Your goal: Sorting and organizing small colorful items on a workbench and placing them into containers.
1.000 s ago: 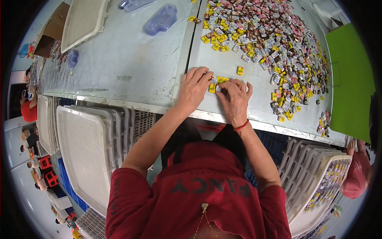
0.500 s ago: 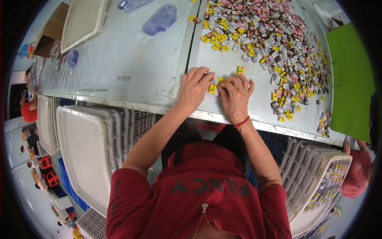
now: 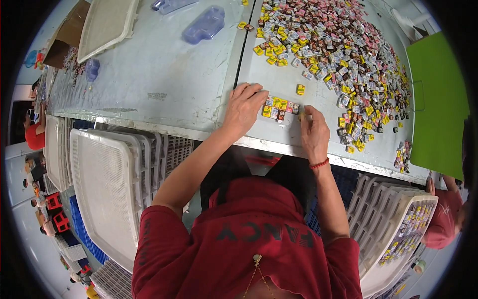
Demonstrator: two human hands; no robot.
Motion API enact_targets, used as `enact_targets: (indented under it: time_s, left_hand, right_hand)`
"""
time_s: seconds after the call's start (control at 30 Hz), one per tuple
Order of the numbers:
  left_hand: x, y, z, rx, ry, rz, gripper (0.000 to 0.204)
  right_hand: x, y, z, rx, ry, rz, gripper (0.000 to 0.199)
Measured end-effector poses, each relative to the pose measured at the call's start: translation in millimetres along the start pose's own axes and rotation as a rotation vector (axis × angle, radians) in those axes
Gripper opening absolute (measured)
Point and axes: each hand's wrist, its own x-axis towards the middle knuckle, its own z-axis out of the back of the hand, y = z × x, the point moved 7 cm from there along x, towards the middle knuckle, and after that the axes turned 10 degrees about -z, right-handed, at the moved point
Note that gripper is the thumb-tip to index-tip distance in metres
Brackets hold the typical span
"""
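We press our left hand [image 3: 244,107] flat and spread on the grey table [image 3: 164,84] as a stop, the short row of small yellow packets [image 3: 280,106] touching its fingertips, while our right hand [image 3: 312,130], fingers curled narrow, pinches the row's far end to keep it straight.

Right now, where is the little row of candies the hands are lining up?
In the head view, the little row of candies lies on the grey table near its front edge, between the left hand and right hand, below the big candy pile.
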Motion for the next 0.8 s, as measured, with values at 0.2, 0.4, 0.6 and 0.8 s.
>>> enact_targets:
  time_s: [0.2,0.4,0.6,0.8]
  left_hand:
    - [27.2,7.7,-7.2,-0.009,0.186,0.046,0.021]
    - [27.8,16.8,-21.1,-0.079,0.408,0.112,0.016]
    - [24.7,18.9,-19.2,-0.126,0.337,0.095,0.015]
    - [22.1,13.8,-17.6,-0.16,0.261,0.008,0.012]
  right_hand:
    - [6.3,-8.6,-14.4,0.014,0.148,-0.154,0.03]
    - [11.2,-6.1,-13.4,0.103,0.076,-0.132,0.031]
    - [-9.4,48.1,-6.9,-0.035,0.073,0.373,0.033]
    - [-0.3,43.1,-18.6,-0.069,0.184,0.467,0.031]
